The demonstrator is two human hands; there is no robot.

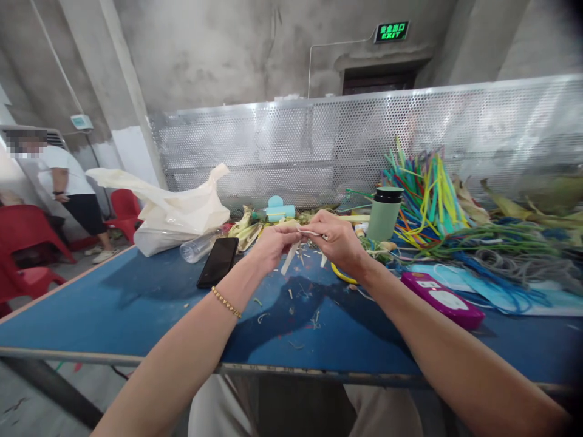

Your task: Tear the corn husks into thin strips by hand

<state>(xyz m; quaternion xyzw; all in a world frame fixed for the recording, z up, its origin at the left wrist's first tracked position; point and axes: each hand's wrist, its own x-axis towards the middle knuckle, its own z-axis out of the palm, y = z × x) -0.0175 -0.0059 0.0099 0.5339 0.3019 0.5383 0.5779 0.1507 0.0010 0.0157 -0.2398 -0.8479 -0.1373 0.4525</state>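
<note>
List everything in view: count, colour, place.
Table: one, blue, foreground
Pale strip: at least one, whitish, above table
Scraps: many, pale, tabletop
Phone: one, black, left of centre
Bottle: one, clear, left of phone
Bag: one, white, left rear
Husks: several, yellowish, right of bag
Tumbler: one, green, right rear
Strip bundle: one, multicoloured, right of tumbler
Cords: many, green, grey, blue, right
Face masks: count unclear, light blue, right
Case: one, purple, right front
Perforated panelling: count unclear, silver, behind table
Exit sign: one, green, upper right
Wall box: one, white, upper left
Chairs: at least two, red, left
Another person: one, white top, far left
Bracelet: one, gold, left wrist
Left hand: one, bare, pinching strip
Right hand: one, bare, at strip
</note>
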